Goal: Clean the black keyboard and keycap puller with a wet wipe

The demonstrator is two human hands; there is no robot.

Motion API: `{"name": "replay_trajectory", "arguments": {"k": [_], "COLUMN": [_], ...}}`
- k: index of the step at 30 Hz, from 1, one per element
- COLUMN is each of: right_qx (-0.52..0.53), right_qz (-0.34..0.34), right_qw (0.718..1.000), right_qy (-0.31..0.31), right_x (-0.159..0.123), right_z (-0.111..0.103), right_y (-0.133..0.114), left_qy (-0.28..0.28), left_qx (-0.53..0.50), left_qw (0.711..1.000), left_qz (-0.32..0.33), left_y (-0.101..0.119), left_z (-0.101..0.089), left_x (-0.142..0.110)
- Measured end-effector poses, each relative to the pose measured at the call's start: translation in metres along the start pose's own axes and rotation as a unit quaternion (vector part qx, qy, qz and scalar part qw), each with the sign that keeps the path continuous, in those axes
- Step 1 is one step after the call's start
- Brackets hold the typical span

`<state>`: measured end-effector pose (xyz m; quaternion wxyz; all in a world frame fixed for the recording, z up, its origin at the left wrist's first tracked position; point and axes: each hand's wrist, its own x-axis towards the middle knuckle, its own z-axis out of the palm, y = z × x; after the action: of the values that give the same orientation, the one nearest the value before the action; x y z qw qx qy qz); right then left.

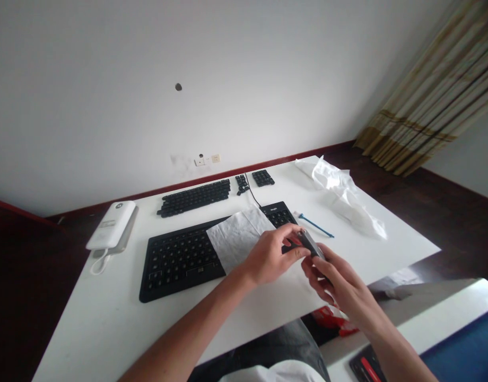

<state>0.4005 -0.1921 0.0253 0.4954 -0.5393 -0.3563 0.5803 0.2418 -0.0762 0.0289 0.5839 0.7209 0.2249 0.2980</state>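
Observation:
Both hands meet over the table's right front, around a slim dark grey bar-shaped object point(308, 243) whose kind I cannot make out. My left hand point(272, 253) pinches its upper end between thumb and fingers. Lower down, my right hand point(336, 273) wraps round the same object. Beneath and left of them lies a black keyboard base point(176, 260) with its keycaps off, showing rows of switches. A crumpled white cloth point(238, 233) covers its middle. Just beyond the hands is a thin blue stick-like brush point(316, 225).
Removed black keycaps point(198, 196) stand in groups along the table's back edge, with a number-pad group point(263, 178) to the right. A white power bank point(113, 225) with a short cable is at left. Clear plastic wrap point(339, 193) lies at right. A drawer-like surface point(438, 302) sits lower right.

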Motion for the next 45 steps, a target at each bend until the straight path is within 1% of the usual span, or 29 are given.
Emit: {"name": "replay_trajectory", "arguments": {"k": [1, 2, 3, 5, 8, 10, 14, 18, 21, 23, 24, 25, 26, 27, 28, 29, 30, 31, 32, 33, 34, 37, 39, 40, 41, 42, 44, 45], "right_qx": [-0.032, -0.061, -0.082, -0.097, -0.071, -0.054, -0.028, 0.025, 0.054, 0.021, -0.014, -0.063, -0.125, -0.199, -0.286, -0.375, -0.457, -0.522, -0.567, -0.599, -0.621, -0.666, -0.685, -0.687, -0.681, -0.669, -0.629, -0.614], "right_qz": [-0.028, -0.046, -0.054, -0.051, -0.031, -0.021, -0.015, 0.020, 0.042, 0.038, 0.021, -0.006, -0.037, -0.068, -0.088, -0.092, -0.087, -0.079, -0.077, -0.081, -0.084, -0.097, -0.126, -0.149, -0.175, -0.201, -0.252, -0.270], "right_qw": [0.999, 0.997, 0.995, 0.994, 0.997, 0.998, 0.999, 0.999, 0.997, 0.999, 1.000, 0.998, 0.989, 0.971, 0.940, 0.896, 0.845, 0.800, 0.766, 0.741, 0.723, 0.683, 0.658, 0.651, 0.649, 0.654, 0.685, 0.705], "right_qy": [0.013, 0.011, 0.004, -0.006, -0.001, 0.002, 0.012, 0.030, 0.018, 0.006, 0.011, 0.030, 0.063, 0.109, 0.166, 0.219, 0.262, 0.285, 0.293, 0.293, 0.289, 0.284, 0.285, 0.287, 0.289, 0.289, 0.268, 0.231], "right_x": [0.000, 0.000, 0.000, 0.001, 0.002, 0.003, 0.007, 0.011, 0.013, 0.014, 0.016, 0.017, 0.020, 0.022, 0.025, 0.028, 0.030, 0.032, 0.034, 0.036, 0.037, 0.041, 0.043, 0.044, 0.045, 0.046, 0.051, 0.054], "right_z": [0.003, 0.005, 0.007, 0.009, 0.010, 0.011, 0.010, 0.011, 0.013, 0.010, 0.006, -0.001, -0.010, -0.021, -0.034, -0.048, -0.062, -0.075, -0.087, -0.097, -0.106, -0.120, -0.120, -0.116, -0.109, -0.098, -0.063, -0.040], "right_y": [-0.002, -0.003, -0.003, -0.002, 0.000, 0.001, 0.003, 0.009, 0.009, 0.004, 0.001, -0.003, -0.007, -0.010, -0.013, -0.015, -0.016, -0.015, -0.013, -0.009, -0.004, 0.009, 0.011, 0.009, 0.005, 0.001, -0.009, -0.013], "left_qy": [0.005, 0.002, -0.004, -0.020, -0.040, -0.041, -0.018, 0.013, 0.019, 0.017, 0.018, 0.024, 0.034, 0.047, 0.062, 0.073, 0.079, 0.083, 0.084, 0.084, 0.087, 0.095, 0.100, 0.107, 0.122, 0.141, 0.188, 0.205], "left_qx": [0.002, -0.001, -0.007, -0.018, -0.032, -0.035, -0.010, 0.037, 0.056, 0.066, 0.076, 0.092, 0.114, 0.142, 0.174, 0.207, 0.240, 0.269, 0.296, 0.321, 0.343, 0.392, 0.416, 0.427, 0.437, 0.446, 0.460, 0.467], "left_qw": [1.000, 1.000, 1.000, 0.999, 0.998, 0.998, 0.999, 0.997, 0.996, 0.996, 0.995, 0.994, 0.991, 0.987, 0.981, 0.973, 0.964, 0.956, 0.948, 0.940, 0.932, 0.914, 0.903, 0.897, 0.891, 0.883, 0.867, 0.860], "left_qz": [0.005, 0.009, 0.013, 0.021, 0.029, 0.033, 0.050, 0.068, 0.069, 0.061, 0.056, 0.053, 0.054, 0.058, 0.066, 0.075, 0.081, 0.084, 0.086, 0.082, 0.076, 0.053, 0.039, 0.033, 0.030, 0.028, 0.022, 0.016], "left_y": [0.000, 0.001, 0.001, 0.000, -0.001, 0.000, 0.003, 0.004, 0.000, -0.001, -0.002, -0.001, -0.001, 0.001, 0.002, 0.004, 0.005, 0.005, 0.005, 0.004, 0.003, -0.003, -0.007, -0.010, -0.012, -0.015, -0.021, -0.024], "left_z": [0.000, -0.001, -0.002, -0.004, -0.006, -0.006, -0.004, 0.001, 0.002, 0.000, -0.002, -0.006, -0.011, -0.019, -0.027, -0.038, -0.049, -0.060, -0.072, -0.083, -0.093, -0.117, -0.131, -0.137, -0.144, -0.151, -0.164, -0.169], "left_x": [0.000, 0.000, 0.000, 0.001, 0.001, 0.001, 0.000, -0.003, -0.002, -0.001, 0.000, 0.001, 0.002, 0.002, 0.001, -0.001, -0.004, -0.008, -0.013, -0.019, -0.026, -0.048, -0.061, -0.067, -0.071, -0.075, -0.081, -0.083]}}
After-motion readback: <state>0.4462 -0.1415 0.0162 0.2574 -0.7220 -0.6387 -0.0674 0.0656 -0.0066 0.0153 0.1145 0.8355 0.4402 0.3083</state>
